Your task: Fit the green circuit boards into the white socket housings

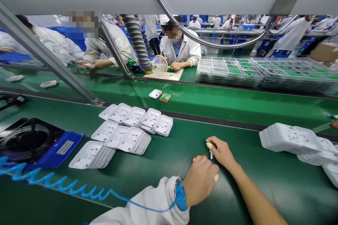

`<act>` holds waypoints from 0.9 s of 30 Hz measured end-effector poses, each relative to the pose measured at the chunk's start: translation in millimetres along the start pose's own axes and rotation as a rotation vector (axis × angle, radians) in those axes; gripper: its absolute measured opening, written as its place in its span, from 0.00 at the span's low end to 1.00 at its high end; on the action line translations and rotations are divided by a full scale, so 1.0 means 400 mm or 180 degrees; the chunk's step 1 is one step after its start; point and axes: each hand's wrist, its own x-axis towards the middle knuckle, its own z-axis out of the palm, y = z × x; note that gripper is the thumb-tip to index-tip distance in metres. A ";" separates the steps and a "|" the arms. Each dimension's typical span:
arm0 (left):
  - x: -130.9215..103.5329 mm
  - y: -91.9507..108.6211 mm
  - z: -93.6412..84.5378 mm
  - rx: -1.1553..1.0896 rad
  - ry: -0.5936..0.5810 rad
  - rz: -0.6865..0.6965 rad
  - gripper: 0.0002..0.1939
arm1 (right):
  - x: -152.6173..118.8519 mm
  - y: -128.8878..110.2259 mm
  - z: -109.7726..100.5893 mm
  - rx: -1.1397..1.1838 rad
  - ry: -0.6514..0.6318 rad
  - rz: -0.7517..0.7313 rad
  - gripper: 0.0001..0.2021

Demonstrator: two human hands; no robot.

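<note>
My left hand (199, 180), with a blue wrist strap (181, 197) on its wrist, is curled palm down low over the green bench. An orange-edged piece (198, 157) shows just past its knuckles; most of it is hidden. Close by on the right, my right hand (221, 152) has thumb and fingers pinched around a small silver rod-like piece (211, 154), whose lower end goes behind my left hand. Pale finger covers show on the fingertips. To the left lie stacks of white plastic covers (130, 138) with slots.
More white covers (297, 138) are stacked at right. A green conveyor (211, 103) beyond the bench carries a white cover (155, 93) and an orange-edged circuit board (165, 97). A black fan (29, 138) and a coiled blue cord (52, 182) are at left. A co-worker (179, 47) sits opposite.
</note>
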 end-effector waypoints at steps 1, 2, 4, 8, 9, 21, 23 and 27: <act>0.021 -0.013 -0.002 -0.0099 0.0072 -0.0122 0.09 | 0.001 -0.003 0.000 0.0059 -0.0009 -0.0014 0.09; 0.044 -0.032 -0.003 -0.0237 0.0160 -0.0303 0.10 | 0.000 -0.003 -0.003 0.0140 0.0059 0.0031 0.09; 0.091 -0.080 -0.002 -0.0568 0.0279 -0.0797 0.11 | -0.007 0.003 -0.016 0.0318 0.0308 0.0192 0.09; 0.146 -0.168 0.008 -0.1156 0.0141 -0.1514 0.10 | -0.028 0.021 -0.039 0.0430 0.0535 0.0300 0.10; 0.149 -0.182 0.011 -0.1266 0.0132 -0.1535 0.10 | -0.031 0.023 -0.040 0.0410 0.0522 0.0277 0.10; 0.127 -0.201 0.044 -0.1942 0.0589 -0.1399 0.07 | -0.036 -0.011 -0.014 -0.0033 0.0407 -0.0268 0.09; 0.126 -0.197 0.050 -0.2292 0.0753 -0.1387 0.05 | -0.037 -0.013 -0.013 -0.0052 0.0456 -0.0326 0.09; 0.126 -0.184 0.058 -0.3366 0.0832 -0.1391 0.06 | -0.040 -0.013 -0.011 -0.0078 0.0528 -0.0409 0.08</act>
